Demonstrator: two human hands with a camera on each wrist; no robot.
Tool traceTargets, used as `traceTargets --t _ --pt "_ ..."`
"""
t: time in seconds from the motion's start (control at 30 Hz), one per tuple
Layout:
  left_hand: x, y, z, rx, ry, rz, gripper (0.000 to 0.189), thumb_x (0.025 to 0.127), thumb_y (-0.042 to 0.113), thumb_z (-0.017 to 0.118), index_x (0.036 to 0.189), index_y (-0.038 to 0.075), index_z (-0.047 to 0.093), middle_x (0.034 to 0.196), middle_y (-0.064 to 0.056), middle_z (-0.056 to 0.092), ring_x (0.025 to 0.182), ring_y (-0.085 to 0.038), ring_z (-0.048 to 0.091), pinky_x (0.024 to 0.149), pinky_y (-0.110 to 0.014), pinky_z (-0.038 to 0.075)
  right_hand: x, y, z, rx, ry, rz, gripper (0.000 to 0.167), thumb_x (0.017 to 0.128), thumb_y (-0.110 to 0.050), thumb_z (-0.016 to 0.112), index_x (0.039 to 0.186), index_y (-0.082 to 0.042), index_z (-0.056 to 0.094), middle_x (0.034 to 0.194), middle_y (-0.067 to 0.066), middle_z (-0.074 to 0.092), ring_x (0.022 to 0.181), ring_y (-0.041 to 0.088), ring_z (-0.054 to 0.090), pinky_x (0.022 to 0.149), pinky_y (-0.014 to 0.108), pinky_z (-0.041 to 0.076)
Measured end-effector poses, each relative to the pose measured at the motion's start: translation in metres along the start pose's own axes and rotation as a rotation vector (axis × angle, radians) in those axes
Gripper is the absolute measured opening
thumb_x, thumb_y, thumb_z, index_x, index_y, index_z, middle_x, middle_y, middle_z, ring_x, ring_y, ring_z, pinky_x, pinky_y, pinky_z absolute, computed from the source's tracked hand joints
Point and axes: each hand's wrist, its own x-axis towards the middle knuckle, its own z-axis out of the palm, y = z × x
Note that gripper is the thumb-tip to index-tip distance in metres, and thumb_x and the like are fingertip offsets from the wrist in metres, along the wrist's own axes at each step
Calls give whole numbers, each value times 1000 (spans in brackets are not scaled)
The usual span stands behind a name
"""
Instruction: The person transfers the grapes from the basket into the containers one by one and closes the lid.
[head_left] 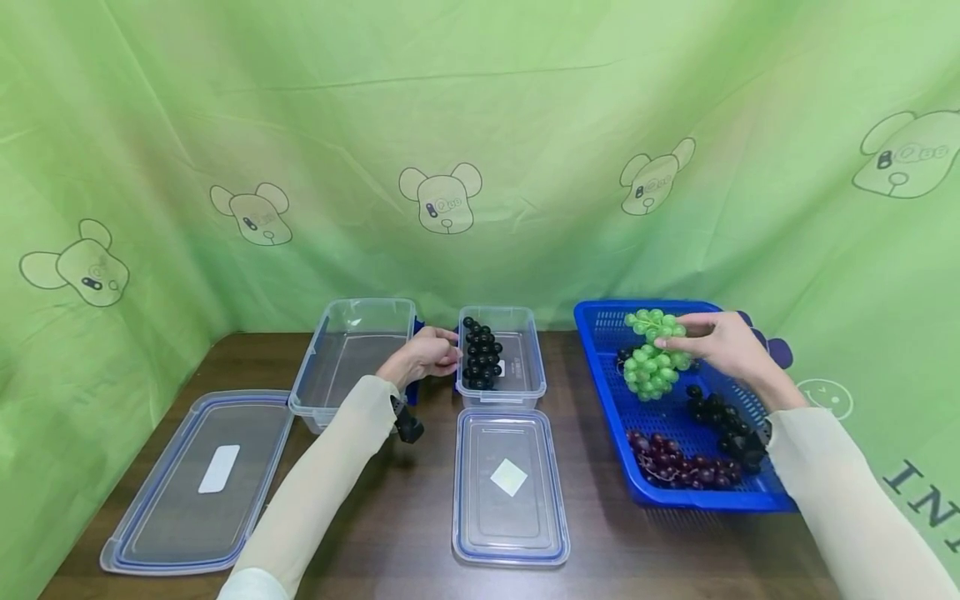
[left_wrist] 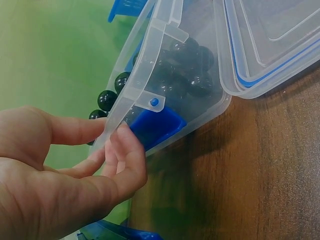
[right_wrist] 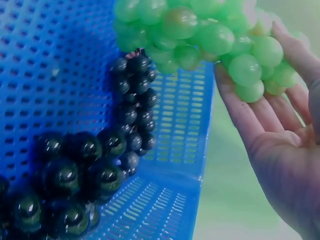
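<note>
Glossy green grapes (head_left: 651, 373), pinched by the right hand (head_left: 723, 343), hang over the blue plastic basket (head_left: 712, 501), two o'clock; dark-red grapes (head_left: 678, 462) and black bunches (head_left: 712, 412) still inside; black cluster (head_left: 482, 357) already in the clear plastic box (head_left: 506, 399), twelve o'clock, left hand (head_left: 429, 352) pinching its wall

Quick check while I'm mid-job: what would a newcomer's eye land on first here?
Most likely the bright green grapes, held by the right hand over the blue basket, with dark red grapes lying near its front. Next, perhaps, the black grapes along the left side of the small clear box, whose edge the left hand pinches. The green cloth behind also stands out.
</note>
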Motion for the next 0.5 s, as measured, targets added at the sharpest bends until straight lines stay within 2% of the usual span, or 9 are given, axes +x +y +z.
traceTargets --t 0.17,0.3,0.4,0.5 --pt "-1 -2 -2 5 5 5 57 98 -11 55 153 -2 45 93 -7 60 61 -7 50 74 -23 56 1 -7 -2 103 68 34 83 93 -52 77 153 -1 51 147 28 59 123 28 64 83 19 56" --pt "-1 -4 -4 5 17 10 56 98 -10 56 152 -2 45 88 -5 59 60 -7 48 74 -23 56 4 -18 -3 148 89 33 86 93 -51 78 154 1 48 147 29 58 117 19 64 87 21 58" --pt "-1 -3 -2 7 3 17 56 98 -9 57 152 -2 45 86 -4 58 60 -6 49 76 -23 57 4 -24 -5 180 109 35 85 92 -50 79 154 1 49 146 27 60 100 6 69 85 19 58" --pt "0 -3 0 4 -6 20 57 98 -10 56 153 -3 44 82 -3 57 60 -6 48 75 -23 57 4 -29 -6 206 129 32 86 91 -50 81 154 0 50 139 17 68 85 -3 70 79 13 55"
